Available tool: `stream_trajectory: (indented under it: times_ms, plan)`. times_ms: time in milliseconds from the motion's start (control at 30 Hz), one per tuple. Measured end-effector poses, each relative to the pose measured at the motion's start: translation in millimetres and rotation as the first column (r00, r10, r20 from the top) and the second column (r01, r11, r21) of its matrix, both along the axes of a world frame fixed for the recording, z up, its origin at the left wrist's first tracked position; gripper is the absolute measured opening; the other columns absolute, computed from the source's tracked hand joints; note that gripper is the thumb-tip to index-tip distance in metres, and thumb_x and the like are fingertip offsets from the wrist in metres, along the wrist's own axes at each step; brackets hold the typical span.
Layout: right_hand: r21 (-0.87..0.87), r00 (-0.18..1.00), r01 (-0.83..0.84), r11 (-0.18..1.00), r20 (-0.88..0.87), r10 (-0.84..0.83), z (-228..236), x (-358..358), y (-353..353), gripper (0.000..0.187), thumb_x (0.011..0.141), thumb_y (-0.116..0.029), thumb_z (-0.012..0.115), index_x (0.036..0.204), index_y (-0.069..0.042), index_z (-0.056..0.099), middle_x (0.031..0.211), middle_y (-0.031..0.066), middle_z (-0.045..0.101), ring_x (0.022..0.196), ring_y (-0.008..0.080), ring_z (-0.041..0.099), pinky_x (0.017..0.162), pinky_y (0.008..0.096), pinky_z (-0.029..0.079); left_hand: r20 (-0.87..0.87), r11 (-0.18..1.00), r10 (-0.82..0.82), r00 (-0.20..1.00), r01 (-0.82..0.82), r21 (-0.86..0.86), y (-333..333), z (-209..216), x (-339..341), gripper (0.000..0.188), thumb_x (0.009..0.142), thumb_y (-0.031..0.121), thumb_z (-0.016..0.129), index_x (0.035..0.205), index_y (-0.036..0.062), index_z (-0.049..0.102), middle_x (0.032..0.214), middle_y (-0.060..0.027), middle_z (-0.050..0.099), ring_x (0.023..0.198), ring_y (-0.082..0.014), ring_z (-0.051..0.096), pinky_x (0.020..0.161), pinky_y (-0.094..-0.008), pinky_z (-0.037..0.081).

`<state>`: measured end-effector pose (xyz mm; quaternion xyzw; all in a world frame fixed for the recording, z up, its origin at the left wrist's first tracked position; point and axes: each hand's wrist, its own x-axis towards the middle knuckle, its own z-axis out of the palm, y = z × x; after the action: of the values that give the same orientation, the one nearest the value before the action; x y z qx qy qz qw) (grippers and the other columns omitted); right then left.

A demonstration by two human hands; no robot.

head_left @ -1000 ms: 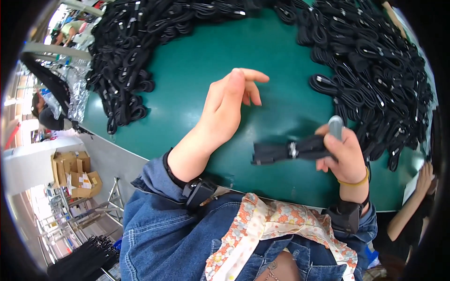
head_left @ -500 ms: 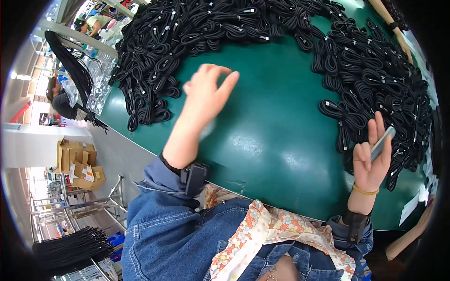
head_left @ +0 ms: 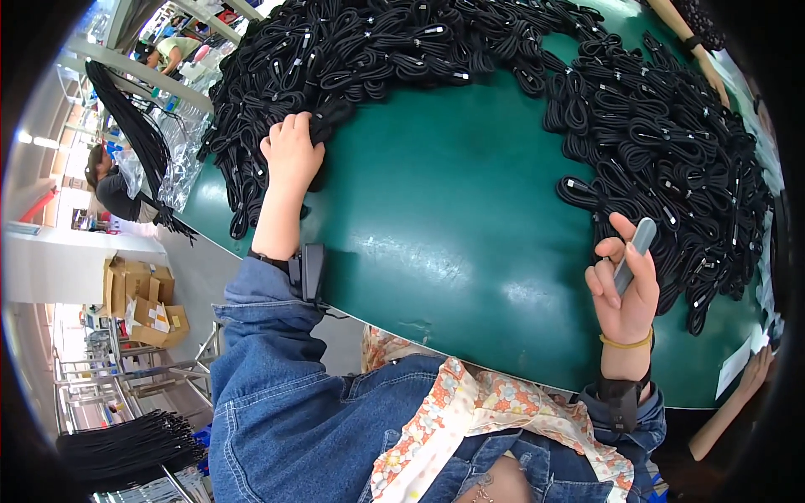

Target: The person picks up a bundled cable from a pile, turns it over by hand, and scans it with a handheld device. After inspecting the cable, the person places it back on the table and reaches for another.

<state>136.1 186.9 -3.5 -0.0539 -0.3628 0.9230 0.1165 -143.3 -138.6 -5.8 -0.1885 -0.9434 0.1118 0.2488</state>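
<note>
My left hand (head_left: 293,159) is on the near edge of the left cable pile, fingers curled over a bundled black cable (head_left: 333,117) that sticks out past the thumb and forefinger. How much of that bundle lies under the fingers is hidden. On the right, my right hand (head_left: 622,289) is raised palm up over the table, closed around a slim grey tool with a rounded end (head_left: 641,241). Its lower part is covered by the fingers, so its kind does not show. Coiled black cables (head_left: 579,193) lie just beyond this hand.
Heaps of coiled black cables (head_left: 386,42) arc around the far side of the green table (head_left: 453,184). Another person's arm (head_left: 713,75) reaches in at the far right, and a further hand (head_left: 755,373) is near a white sheet (head_left: 732,369). Cardboard boxes (head_left: 147,302) stand left of the table.
My left hand has moved left and down onto the cables and closed on a bundle. My right hand, still holding the grey tool, has shifted left.
</note>
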Motion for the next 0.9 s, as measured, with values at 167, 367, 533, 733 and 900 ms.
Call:
stream_trajectory:
  times_ms: [167, 367, 533, 733, 900]
  plan:
    - [0.033, 0.999, -0.047, 0.998, 0.008, 0.047, -2.8, 0.9, -1.4, 0.03, 0.083, -0.014, 0.04, 0.109, 0.001, 0.044, 0.083, 0.0095, 0.057, 0.037, 0.0042, 0.031, 0.043, 0.02, 0.031, 0.024, 0.952, -0.283, 0.959, 0.277, 0.131, 10.1, 12.1, 14.7, 0.032, 0.064, 0.013, 0.061, 0.093, 0.0083, 0.051, 0.087, -0.0057, 0.052, 0.084, -0.0244, 0.051, 0.068, -0.0357, 0.042]
    - [0.256, 0.989, -0.041, 0.966, 0.15, 0.003, -4.8, 2.1, -3.3, 0.029, 0.082, -0.013, 0.043, 0.106, 0.002, 0.045, 0.083, 0.011, 0.057, 0.038, 0.0033, 0.031, 0.044, 0.0195, 0.033, 0.192, 0.606, -0.717, 0.671, 0.461, 0.649, 81.2, 36.9, 79.4, 0.024, 0.064, 0.001, 0.058, 0.087, 0.0044, 0.051, 0.081, -0.0081, 0.049, 0.069, -0.023, 0.052, 0.057, -0.0284, 0.042]
    - [0.415, 0.983, -0.008, 0.91, 0.169, -0.068, 2.7, -4.8, -23.5, 0.033, 0.079, -0.016, 0.049, 0.106, 0.003, 0.045, 0.087, 0.0128, 0.056, 0.044, 0.0027, 0.035, 0.046, 0.0185, 0.036, 0.183, 0.322, -0.926, 0.331, 0.435, 0.841, 126.8, 33.8, 135.0, 0.029, 0.059, -0.006, 0.062, 0.084, 0.0023, 0.05, 0.079, -0.0083, 0.049, 0.072, -0.0184, 0.05, 0.062, -0.0263, 0.04]
    - [0.506, 0.99, 0.018, 0.863, 0.113, -0.087, -3.2, 0.9, -10.3, 0.04, 0.076, -0.019, 0.056, 0.107, 0.004, 0.045, 0.093, 0.0156, 0.055, 0.056, 0.0059, 0.046, 0.048, 0.0185, 0.037, 0.123, 0.117, -0.981, 0.152, -0.052, 0.992, 147.6, 16.1, 149.1, 0.043, 0.059, -0.005, 0.065, 0.097, 0.0017, 0.046, 0.091, -0.0075, 0.051, 0.078, -0.014, 0.051, 0.069, -0.0243, 0.042]
    - [0.566, 0.99, 0.069, 0.822, 0.065, -0.127, -1.5, 2.2, -8.0, 0.042, 0.076, -0.02, 0.057, 0.107, 0.005, 0.045, 0.098, 0.018, 0.054, 0.063, 0.0095, 0.05, 0.049, 0.0187, 0.037, 0.131, 0.1, -0.988, 0.087, -0.291, 0.952, 149.4, 13.9, 147.5, 0.057, 0.058, -0.005, 0.067, 0.109, 0.0003, 0.04, 0.102, -0.0103, 0.051, 0.088, -0.0137, 0.051, 0.076, -0.024, 0.043]
